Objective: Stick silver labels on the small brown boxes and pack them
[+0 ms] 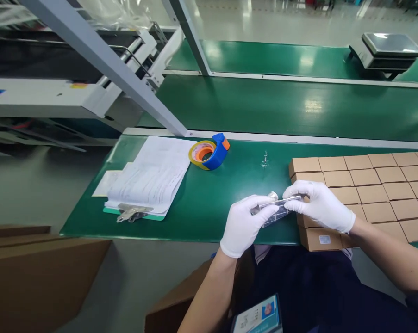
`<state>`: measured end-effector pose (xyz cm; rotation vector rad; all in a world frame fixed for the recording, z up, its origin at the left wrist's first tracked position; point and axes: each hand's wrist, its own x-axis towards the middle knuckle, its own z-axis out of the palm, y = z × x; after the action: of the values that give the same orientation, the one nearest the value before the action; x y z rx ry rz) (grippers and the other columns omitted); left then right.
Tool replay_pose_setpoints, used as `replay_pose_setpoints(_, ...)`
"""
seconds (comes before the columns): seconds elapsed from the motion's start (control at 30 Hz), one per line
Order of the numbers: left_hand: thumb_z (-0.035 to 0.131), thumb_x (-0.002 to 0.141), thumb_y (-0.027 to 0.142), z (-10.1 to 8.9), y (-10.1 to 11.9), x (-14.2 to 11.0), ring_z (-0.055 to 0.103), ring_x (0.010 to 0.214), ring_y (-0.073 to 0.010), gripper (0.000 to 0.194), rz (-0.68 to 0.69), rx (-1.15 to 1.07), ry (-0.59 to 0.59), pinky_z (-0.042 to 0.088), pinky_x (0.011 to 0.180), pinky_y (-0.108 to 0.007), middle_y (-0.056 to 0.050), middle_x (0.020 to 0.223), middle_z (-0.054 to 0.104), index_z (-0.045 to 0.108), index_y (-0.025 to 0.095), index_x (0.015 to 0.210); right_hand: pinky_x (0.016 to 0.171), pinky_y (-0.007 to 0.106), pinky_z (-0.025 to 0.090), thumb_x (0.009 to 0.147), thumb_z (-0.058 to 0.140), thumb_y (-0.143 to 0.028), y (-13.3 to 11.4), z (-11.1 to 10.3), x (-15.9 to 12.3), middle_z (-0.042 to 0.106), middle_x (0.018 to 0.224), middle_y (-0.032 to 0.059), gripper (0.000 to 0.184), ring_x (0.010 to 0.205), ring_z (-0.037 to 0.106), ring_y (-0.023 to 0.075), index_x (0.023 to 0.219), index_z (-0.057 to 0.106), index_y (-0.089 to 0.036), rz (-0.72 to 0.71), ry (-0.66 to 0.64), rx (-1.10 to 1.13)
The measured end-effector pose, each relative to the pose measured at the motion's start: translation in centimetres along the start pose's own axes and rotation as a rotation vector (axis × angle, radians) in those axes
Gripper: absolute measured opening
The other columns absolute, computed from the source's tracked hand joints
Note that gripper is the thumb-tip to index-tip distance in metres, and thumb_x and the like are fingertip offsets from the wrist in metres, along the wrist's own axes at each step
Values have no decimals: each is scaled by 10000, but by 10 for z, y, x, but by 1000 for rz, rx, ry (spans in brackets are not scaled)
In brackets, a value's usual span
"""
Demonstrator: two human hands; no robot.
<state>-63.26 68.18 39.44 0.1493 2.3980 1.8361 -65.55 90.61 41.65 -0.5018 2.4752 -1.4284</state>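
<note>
Both my hands wear white gloves and hold a clear plastic packet (276, 210) above the green belt. A small white cap or end piece (273, 196) shows at its upper edge, and the contents are hard to make out. My left hand (242, 225) grips the packet's left end. My right hand (319, 206) pinches its right end, next to a block of several kraft-brown small cartons (375, 189). The green conveyor belt (209, 194) runs beneath my hands.
A clipboard with papers (148, 178) and a blue tape dispenser with a yellow tape roll (209, 151) lie on the belt. A further green belt, a bench scale (385, 51), a grey frame post and a white machine stand beyond. Large cardboard boxes sit below left.
</note>
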Motion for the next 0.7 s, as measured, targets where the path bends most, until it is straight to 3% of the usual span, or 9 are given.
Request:
replay_pose_setpoints(0.2, 778, 847, 288, 9, -3, 5, 751, 867, -232, 57, -5, 29, -6, 594, 918, -336, -27, 877, 795, 801, 236, 844, 697, 279, 485, 908, 691, -265, 7, 2, -5, 691, 818, -1, 92, 739, 623, 151, 832, 696, -213, 86, 30, -84)
replay_pose_setpoints(0.37, 765, 847, 328, 13, -7, 7, 758, 937, -257, 94, -86, 14, 6, 591, 966, -381, -29, 906, 803, 799, 242, 867, 639, 267, 462, 927, 670, -294, 9, 2, -4, 677, 731, -14, 169, 654, 585, 140, 782, 655, -210, 121, 23, -139)
replay_pose_setpoints(0.5, 795, 819, 391, 15, -11, 9, 754, 943, -260, 185, -157, -86, 7, 599, 933, -374, -56, 950, 804, 805, 214, 870, 616, 271, 483, 931, 697, -353, 12, 2, -5, 681, 724, -14, 161, 613, 575, 140, 843, 683, -219, 105, 89, -170)
replay_pose_setpoints(0.63, 799, 827, 440, 19, -17, 11, 748, 953, -261, 257, -232, -164, 46, 598, 907, -356, -79, 998, 803, 814, 190, 884, 778, 353, 572, 962, 675, -337, 17, 1, -10, 730, 956, 50, 175, 809, 675, 198, 1099, 709, -233, -43, 272, -272)
replay_pose_setpoints(0.7, 804, 825, 457, 20, -19, 12, 745, 944, -261, 284, -252, -171, 55, 597, 869, -345, -85, 1004, 802, 814, 181, 896, 830, 376, 581, 994, 627, -293, 21, 0, -14, 720, 1033, 71, 163, 912, 691, 215, 1126, 714, -251, -113, 347, -342)
